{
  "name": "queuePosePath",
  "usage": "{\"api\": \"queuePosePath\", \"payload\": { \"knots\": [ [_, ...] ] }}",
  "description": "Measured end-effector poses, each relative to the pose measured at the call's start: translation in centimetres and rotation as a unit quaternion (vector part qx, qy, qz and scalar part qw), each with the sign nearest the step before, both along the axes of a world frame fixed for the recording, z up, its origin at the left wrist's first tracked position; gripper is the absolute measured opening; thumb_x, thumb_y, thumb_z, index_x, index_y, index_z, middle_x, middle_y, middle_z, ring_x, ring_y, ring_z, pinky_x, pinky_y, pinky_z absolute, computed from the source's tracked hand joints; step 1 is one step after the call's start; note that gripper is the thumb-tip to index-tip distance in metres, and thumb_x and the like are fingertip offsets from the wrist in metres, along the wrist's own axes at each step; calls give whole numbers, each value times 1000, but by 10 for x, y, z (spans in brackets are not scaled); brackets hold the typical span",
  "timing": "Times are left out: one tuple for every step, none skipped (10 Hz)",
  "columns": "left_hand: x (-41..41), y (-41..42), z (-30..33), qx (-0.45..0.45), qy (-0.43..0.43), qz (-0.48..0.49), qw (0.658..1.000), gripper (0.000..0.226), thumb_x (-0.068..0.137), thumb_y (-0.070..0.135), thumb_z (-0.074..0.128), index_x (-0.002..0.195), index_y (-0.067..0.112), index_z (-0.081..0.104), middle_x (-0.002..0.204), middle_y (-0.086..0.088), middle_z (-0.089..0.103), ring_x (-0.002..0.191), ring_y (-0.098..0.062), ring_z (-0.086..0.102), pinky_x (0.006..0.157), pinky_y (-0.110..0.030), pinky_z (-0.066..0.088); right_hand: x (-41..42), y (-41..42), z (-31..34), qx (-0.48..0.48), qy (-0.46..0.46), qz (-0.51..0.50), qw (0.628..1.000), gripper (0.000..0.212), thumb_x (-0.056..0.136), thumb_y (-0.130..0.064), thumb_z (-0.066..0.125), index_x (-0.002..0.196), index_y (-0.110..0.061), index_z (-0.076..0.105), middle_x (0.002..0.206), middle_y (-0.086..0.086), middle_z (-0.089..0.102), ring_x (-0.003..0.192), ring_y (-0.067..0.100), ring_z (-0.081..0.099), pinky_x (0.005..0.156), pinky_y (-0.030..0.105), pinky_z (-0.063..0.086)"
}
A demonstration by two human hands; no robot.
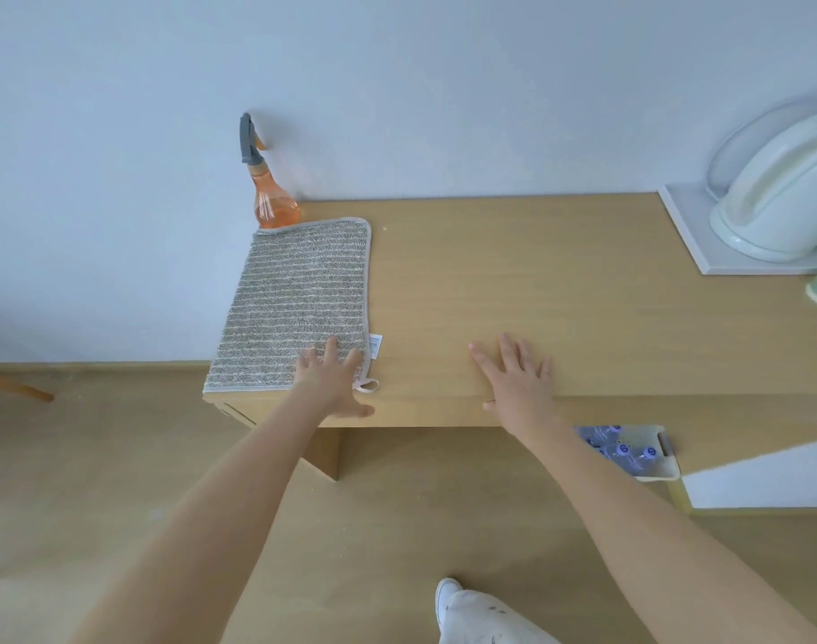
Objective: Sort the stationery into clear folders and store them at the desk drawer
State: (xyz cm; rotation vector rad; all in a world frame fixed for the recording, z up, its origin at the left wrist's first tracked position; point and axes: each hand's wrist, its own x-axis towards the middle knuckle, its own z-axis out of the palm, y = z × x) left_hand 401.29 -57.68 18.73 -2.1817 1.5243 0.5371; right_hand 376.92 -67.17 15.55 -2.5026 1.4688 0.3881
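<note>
Two hands resting at front edge of wooden desk (536,271). Left hand (332,378) lying flat, fingers spread and released, on near corner of striped grey cloth (295,309). Right hand (513,383) pressing bare desktop, fingers straight, grasping nothing. Orange spray bottle (271,197) standing behind cloth, against wall. Stationery, folders and drawer not showing.

Grey striped woven cloth (295,304) flat at far-left corner; orange translucent spray bottle (271,197) behind it (grey trigger); pale green plastic basin (778,211) upturned at right; tray of bottles (629,450) below.
</note>
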Motion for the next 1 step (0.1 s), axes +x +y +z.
{"api": "queuePosePath", "payload": {
  "knots": [
    [-3,-5,21,-46,51,-15,998,79,85,62,50,147,26,16,153,-8,25,141,-31,20,113,-56,10,7,-8,40,125,12,32,992,74,92,-33,58,150,-32,13,159,7,4,145,28,10,113,42,23]
  ]
}}
